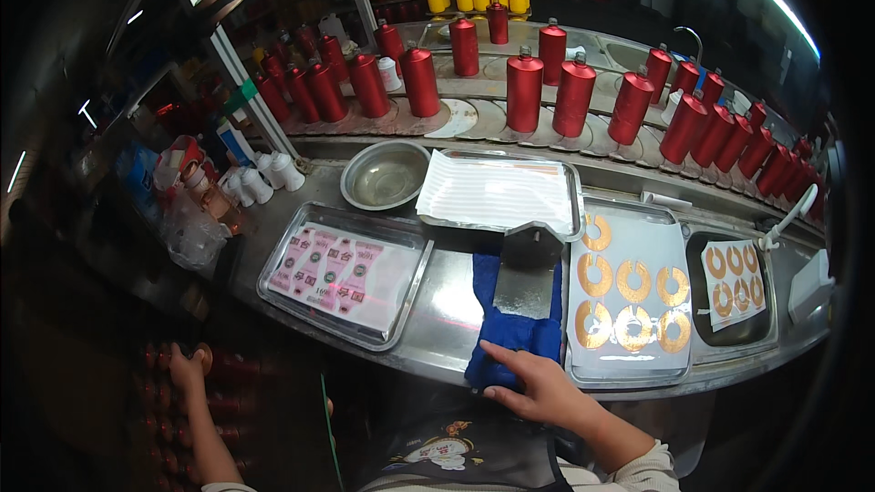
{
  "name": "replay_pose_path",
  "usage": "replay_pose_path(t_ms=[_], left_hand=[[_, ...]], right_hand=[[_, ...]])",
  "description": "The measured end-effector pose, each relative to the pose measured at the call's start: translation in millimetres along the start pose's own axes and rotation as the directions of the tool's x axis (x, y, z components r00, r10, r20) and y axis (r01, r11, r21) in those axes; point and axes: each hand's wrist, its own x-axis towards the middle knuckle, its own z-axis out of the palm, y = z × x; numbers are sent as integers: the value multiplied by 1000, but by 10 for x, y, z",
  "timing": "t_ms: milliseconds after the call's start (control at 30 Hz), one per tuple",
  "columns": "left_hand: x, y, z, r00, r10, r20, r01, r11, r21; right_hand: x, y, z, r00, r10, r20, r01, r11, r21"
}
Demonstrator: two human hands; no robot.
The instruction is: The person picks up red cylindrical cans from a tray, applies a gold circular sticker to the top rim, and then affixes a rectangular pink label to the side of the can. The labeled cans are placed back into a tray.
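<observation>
My right hand (pixel 538 389) lies flat on the near end of a blue cloth (pixel 510 333) spread on the steel counter, fingers together, gripping nothing. A bent metal plate (pixel 526 278) stands on the cloth just beyond the hand. My left hand (pixel 189 369) reaches down below the counter edge at the lower left, resting among red bottles (pixel 232 401) stored in the dark there; whether it grips one cannot be told. To the right of the cloth sits a tray (pixel 629 383) with gold ring-shaped labels (pixel 631 281).
A steel tray with pink and green stickers (pixel 333 271) lies left of the cloth. Behind stand a metal bowl (pixel 385 175), a tray with a white striped sheet (pixel 497 191) and a curved row of several red bottles (pixel 524 91). More gold rings (pixel 734 273) lie far right.
</observation>
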Motion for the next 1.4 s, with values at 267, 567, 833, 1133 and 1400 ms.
replay_pose_path(t_ms=[267,567,833,1133,1400], left_hand=[[-41,2188,5,782,512,-357,-617,550,-562],[-1214,6968,318,417,796,-438,-814,113,-569],[-1193,7710,848,564,688,-457,-723,146,-675],[-1105,4973,-460,398,848,-349,-354,-210,-912],[-1548,3380,-43,103,991,89,-205,109,-973]], right_hand=[[-18,199,-244,945,178,-273,-55,913,403],[-48,395,-388,762,462,-454,-133,798,588],[-8,574,-291,696,521,-494,-136,771,622],[160,416,-376,688,517,-509,-235,823,518],[265,915,-1044,687,339,-643,-418,908,32]])
